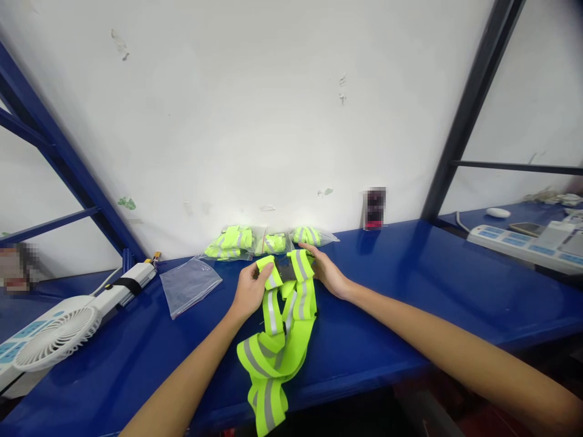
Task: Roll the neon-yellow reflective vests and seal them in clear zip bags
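Apparently gathering

Gathering, apparently, the reflective strap [298, 352] over the blue surface [364, 358]: left hand [250, 288] fingers pinch it, right hand [332, 276] closure cannot be told, and its dangling tail [268, 403] likely needs collecting next.

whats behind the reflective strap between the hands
Behind the reflective strap, clear bags of yellow-green material lie on the blue table by the wall. The tabletop directly under the strap is covered.
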Tool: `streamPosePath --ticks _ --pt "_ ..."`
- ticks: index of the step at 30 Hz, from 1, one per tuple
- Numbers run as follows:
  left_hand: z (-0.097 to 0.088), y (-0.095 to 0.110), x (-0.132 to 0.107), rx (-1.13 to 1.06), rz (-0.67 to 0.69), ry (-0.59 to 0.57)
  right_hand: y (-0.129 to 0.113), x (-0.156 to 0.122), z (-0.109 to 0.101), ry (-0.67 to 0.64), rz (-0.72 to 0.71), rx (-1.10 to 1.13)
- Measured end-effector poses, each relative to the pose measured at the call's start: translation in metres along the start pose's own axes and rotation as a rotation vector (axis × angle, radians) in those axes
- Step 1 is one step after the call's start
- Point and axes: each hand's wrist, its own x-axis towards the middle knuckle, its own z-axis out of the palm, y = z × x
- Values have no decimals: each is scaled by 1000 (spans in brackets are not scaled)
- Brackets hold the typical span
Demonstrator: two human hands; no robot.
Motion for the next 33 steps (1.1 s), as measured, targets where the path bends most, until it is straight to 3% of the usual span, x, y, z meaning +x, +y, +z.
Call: streamPosePath --ticks 6,10,14,17,22,26,30,33 --pt "3 0 6 -482 -281 171 -1 -6 -7 -190 -365 -422" --pt "1 4 8 -657 -408 167 -11 -14 -8 -223 -548 -549" --pt "2 6 6 -641 -463 101 -22 -21 -6 -251 -734 -865" --pt "4 7 4 -599 -451 38 -24 -23 -1 -291 -694 -989" --pt "3 10 -2 -624 -428 -178 -18 -18 4 -182 -633 -983" --pt "3 8 -5 -598 -230 -289 -18 -14 2 -52 -622 -883" --pt "7 6 -6 -439 -16 -277 -20 -13 1 33 -489 -712" --pt "10 7 -7 -287 26 -186 -22 -12 3 3 -336 -479"
